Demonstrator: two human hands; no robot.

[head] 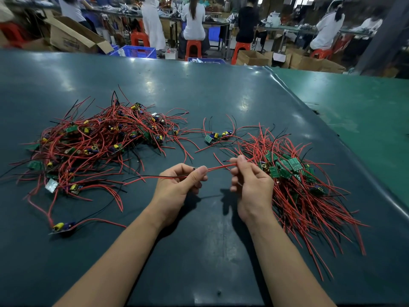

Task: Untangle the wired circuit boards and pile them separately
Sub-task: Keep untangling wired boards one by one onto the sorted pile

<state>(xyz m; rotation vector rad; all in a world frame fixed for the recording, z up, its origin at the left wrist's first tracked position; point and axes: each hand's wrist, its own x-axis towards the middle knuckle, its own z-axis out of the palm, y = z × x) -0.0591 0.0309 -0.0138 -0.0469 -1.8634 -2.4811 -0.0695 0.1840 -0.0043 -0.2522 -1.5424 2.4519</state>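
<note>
A tangled heap of small green circuit boards with red and black wires (97,140) lies on the left of the dark table (199,89). A sorted pile of boards with their wires laid alongside (294,180) lies on the right. My left hand (179,185) and my right hand (252,185) hover between the two heaps. Both pinch the same red wire (219,167), which is stretched between them; its red and black ends trail left past my left hand. Whatever board hangs on it is hidden behind my right hand.
A few loose boards (218,136) lie between the heaps, and one single board (63,227) lies near the front left. A lighter green mat (354,111) covers the table's right side. Several people sit on red stools (193,48) beyond the far edge, among cardboard boxes (73,36).
</note>
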